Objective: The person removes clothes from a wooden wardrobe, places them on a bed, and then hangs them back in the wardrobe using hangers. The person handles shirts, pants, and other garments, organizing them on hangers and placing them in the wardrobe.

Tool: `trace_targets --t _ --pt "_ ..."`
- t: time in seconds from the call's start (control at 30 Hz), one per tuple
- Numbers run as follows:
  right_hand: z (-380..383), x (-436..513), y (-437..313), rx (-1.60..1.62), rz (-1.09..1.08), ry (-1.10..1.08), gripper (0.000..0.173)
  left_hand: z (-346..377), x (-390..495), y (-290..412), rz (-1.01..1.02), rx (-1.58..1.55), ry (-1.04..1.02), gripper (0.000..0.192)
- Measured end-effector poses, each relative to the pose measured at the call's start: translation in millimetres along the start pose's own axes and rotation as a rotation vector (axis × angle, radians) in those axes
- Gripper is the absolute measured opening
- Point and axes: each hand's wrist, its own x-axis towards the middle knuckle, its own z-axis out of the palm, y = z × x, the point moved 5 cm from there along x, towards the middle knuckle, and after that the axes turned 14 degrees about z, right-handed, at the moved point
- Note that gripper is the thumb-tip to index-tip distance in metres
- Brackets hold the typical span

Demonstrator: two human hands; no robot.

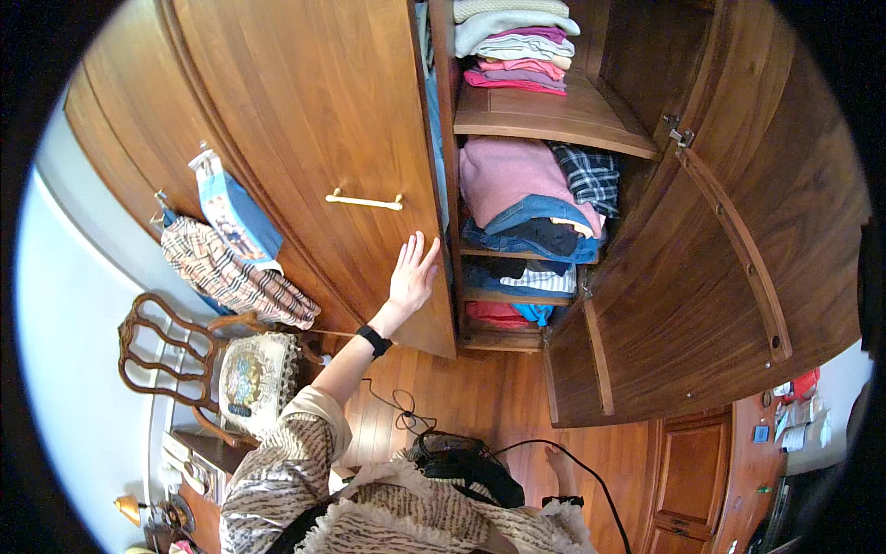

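My left hand [413, 273] lies with fingers spread at the wooden wardrobe door [304, 111], close to the door's free edge and below its pale bar handle [364, 202]. It holds nothing. Low by my side hangs my right hand [555, 458], small in view, its fingers slightly apart and no object visible in it. Right of the door, open shelves hold a stack of folded clothes [516, 52], a pink garment [509, 176], blue jeans [529, 215] and a dark plaid shirt [588, 173]. A red cloth [495, 314] lies on the lowest shelf.
A second wardrobe door [692, 277] stands swung open at the right. Left are a carved chair [166, 350] with a cushion [252, 381] and a hanging plaid garment [228, 263]. A black cable [581, 467] crosses near my body; a thinner cord [408, 412] lies on the wooden floor.
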Motion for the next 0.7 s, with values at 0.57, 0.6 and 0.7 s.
trace_targets --t 0.57,0.6,0.7 --pt "122 -58 -121 0.163 0.01 0.087 0.04 38 60 -32 -0.059 -0.051 0.003 0.066" --pt "130 -63 -126 0.158 0.002 0.089 0.04 37 60 -32 -0.052 -0.065 -0.032 0.068" --pt "143 -82 -137 0.091 -0.068 0.155 0.042 35 58 -31 -0.026 -0.015 -0.126 0.083"
